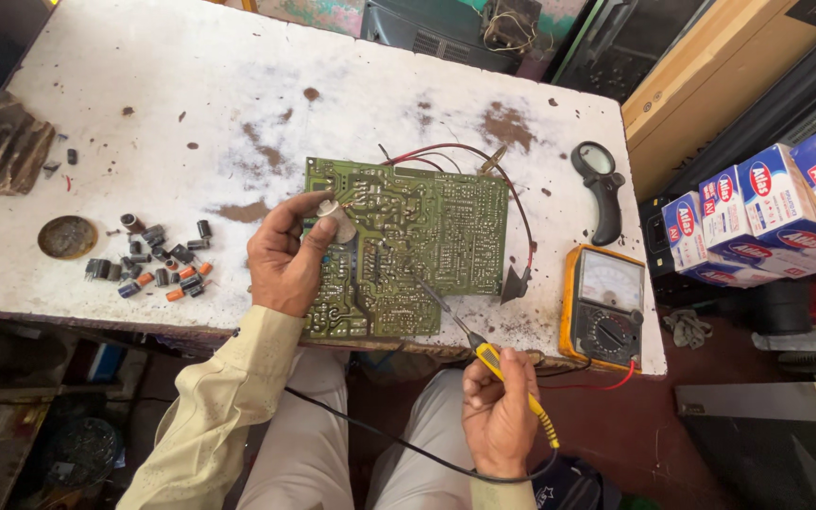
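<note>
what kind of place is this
Most likely a small electronics repair shop. A green circuit board lies solder side up on a worn white table, the right hand holds a yellow-handled soldering iron, and a yellow analog multimeter sits beside it.

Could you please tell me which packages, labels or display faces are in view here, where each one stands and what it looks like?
Small cartons: stacked in a row at the right edge, off the table; boxy, white and blue with red oval labels.
Large cardboard box: upper right, behind the table; plain brown, long.
Analog meter: table's right front corner; yellow-cased, black body, pale dial window above a round selector knob.
</note>
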The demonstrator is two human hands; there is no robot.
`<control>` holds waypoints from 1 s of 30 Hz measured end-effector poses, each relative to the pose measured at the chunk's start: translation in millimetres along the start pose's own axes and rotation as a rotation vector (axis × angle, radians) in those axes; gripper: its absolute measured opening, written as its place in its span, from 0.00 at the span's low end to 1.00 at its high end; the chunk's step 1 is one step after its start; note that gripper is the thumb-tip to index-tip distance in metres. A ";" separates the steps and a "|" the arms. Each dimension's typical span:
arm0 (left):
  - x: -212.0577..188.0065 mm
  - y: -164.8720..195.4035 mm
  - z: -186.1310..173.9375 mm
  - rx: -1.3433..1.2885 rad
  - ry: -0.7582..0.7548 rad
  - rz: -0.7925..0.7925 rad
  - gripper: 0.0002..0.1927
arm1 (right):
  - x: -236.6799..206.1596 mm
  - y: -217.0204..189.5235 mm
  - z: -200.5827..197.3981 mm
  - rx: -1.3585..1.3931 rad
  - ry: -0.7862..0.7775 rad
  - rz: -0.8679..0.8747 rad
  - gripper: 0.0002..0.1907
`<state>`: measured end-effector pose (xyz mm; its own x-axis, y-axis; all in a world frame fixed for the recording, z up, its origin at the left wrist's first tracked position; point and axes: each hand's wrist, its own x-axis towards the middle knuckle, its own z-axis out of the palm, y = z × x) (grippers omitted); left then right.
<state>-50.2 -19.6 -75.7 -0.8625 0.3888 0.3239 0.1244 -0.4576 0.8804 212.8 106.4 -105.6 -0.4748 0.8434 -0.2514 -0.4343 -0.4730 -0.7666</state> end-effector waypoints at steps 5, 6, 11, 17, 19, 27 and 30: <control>1.0 -0.2 1.5 -0.021 -0.002 0.003 0.17 | -0.1 -4.7 6.4 -0.007 0.030 0.018 0.09; 0.9 -0.2 1.8 -0.020 0.000 -0.007 0.16 | 0.6 -5.2 5.6 -0.009 0.054 0.038 0.09; 0.7 0.9 3.1 -0.017 0.003 -0.013 0.16 | 12.1 -6.2 -2.5 0.163 0.034 0.226 0.09; 1.4 2.6 5.0 -0.017 -0.002 -0.016 0.16 | 23.9 -6.4 -12.9 0.313 -0.007 0.370 0.10; 1.4 2.9 5.3 -0.019 -0.001 -0.014 0.16 | 25.6 -6.3 -14.9 0.330 -0.019 0.381 0.10; 2.4 2.3 6.0 0.009 0.009 -0.033 0.16 | 25.3 -4.2 -14.6 0.414 -0.211 0.429 0.10; 4.4 2.7 5.0 -0.029 0.010 -0.023 0.16 | 28.2 -16.3 -15.3 0.488 -0.223 0.366 0.12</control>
<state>-51.3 -15.2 -70.1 -0.8697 0.3917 0.3004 0.0905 -0.4718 0.8771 218.2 141.9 -109.2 -0.7828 0.5574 -0.2766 -0.4873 -0.8256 -0.2846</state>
